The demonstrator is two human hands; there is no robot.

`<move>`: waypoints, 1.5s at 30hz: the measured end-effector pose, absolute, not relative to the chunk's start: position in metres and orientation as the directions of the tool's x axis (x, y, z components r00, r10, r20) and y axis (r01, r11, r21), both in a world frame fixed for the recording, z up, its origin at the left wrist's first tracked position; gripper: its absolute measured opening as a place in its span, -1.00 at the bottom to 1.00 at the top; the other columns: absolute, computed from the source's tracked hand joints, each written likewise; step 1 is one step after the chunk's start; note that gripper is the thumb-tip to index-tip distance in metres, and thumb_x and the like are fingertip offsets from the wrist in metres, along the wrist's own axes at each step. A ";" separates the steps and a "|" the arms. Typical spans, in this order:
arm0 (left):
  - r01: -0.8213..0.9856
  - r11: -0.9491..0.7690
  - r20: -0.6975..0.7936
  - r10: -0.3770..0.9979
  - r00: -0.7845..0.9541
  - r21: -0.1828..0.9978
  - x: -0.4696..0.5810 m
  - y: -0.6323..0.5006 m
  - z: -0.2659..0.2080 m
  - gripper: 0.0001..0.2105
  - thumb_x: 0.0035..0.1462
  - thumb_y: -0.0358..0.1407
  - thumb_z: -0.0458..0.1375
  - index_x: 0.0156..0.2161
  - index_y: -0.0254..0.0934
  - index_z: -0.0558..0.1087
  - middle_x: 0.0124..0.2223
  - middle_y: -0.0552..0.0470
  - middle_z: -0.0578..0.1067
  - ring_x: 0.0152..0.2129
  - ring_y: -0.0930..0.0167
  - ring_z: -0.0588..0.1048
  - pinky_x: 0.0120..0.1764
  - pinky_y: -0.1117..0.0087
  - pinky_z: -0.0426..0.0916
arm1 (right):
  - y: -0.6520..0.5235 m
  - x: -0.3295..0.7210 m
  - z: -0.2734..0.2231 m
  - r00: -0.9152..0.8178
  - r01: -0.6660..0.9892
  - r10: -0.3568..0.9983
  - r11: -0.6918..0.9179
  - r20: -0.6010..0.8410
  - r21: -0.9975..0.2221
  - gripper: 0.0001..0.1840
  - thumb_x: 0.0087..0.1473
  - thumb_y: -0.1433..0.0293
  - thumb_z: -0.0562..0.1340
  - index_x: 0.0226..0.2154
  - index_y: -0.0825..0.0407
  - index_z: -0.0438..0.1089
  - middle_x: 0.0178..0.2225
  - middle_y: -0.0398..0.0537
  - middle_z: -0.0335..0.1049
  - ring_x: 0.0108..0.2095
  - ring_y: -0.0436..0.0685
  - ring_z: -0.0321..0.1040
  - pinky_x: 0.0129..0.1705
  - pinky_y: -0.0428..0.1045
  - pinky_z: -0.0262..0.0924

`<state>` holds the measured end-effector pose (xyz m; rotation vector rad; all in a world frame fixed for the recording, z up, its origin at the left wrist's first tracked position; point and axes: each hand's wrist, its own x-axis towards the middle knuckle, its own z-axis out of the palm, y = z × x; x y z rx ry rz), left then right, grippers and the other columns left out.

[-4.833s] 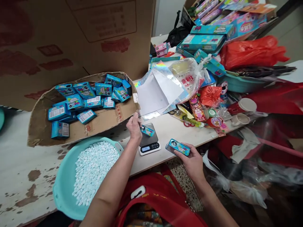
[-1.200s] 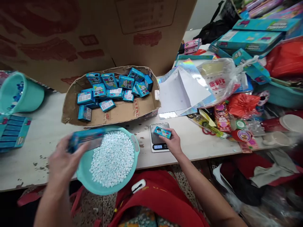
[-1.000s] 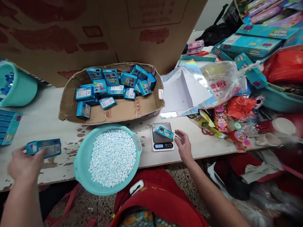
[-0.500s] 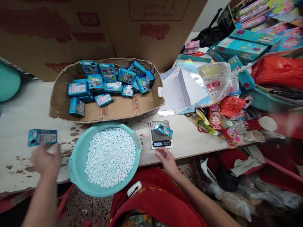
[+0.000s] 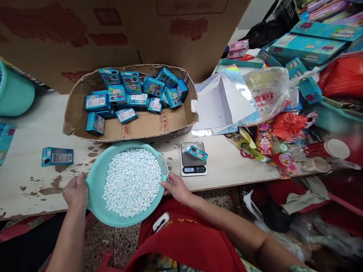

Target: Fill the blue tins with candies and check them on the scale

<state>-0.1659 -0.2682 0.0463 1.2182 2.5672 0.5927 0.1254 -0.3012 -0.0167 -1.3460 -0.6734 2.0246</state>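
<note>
A turquoise basin full of small pale candies rests at the table's front edge, partly overhanging it. My left hand grips its left rim, and my right hand is closed around the handle on its right side. Just beyond my right hand, a small blue candy box lies tilted on a digital kitchen scale with a lit display. Another blue candy box lies on the table beyond my left hand.
Behind the basin stands a cut cardboard tray holding several blue candy boxes. A large cardboard carton rises behind it. White paper sheets, plastic bags and wrappers crowd the right side. A turquoise bucket stands far left.
My left hand has come from beside the lone blue box to the basin's left rim. My right hand has moved left from the scale's front to the basin's handle.
</note>
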 end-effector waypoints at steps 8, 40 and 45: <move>0.635 0.697 0.050 0.660 -0.750 0.334 -0.202 -0.258 0.010 -0.79 0.07 -0.14 0.06 -0.33 -0.24 0.41 -0.37 -0.01 0.48 -0.24 0.17 0.45 -0.18 0.02 0.33 | -0.304 0.125 -0.025 -0.391 -0.188 0.688 -0.710 -0.612 -0.679 -0.57 -0.20 0.05 0.35 -0.44 -0.01 0.26 -0.48 -0.26 0.25 -0.46 0.02 0.36 -0.42 -0.01 0.36; -0.503 0.040 -0.265 0.885 -0.383 0.863 -0.087 -0.261 0.117 -0.58 0.10 -0.02 0.10 -0.60 -0.26 0.15 -0.61 0.13 0.21 -0.69 0.55 0.26 -0.59 0.47 0.17 | -0.275 0.051 0.079 -0.297 0.539 0.946 0.276 0.128 -0.796 -0.65 -0.03 0.18 0.33 -0.17 -0.07 0.40 -0.26 -0.02 0.44 -0.20 0.25 0.36 -0.14 0.12 0.22; -0.466 0.007 -0.238 0.867 -0.438 0.885 -0.102 -0.264 0.109 -0.59 0.11 -0.02 0.09 -0.59 -0.26 0.18 -0.61 0.13 0.19 -0.66 0.54 0.26 -0.56 0.46 0.18 | -0.282 0.026 0.082 -0.285 0.565 0.951 0.269 0.121 -0.780 -0.62 -0.10 0.21 0.38 -0.19 -0.06 0.41 -0.26 -0.01 0.43 -0.20 0.26 0.35 -0.15 0.11 0.21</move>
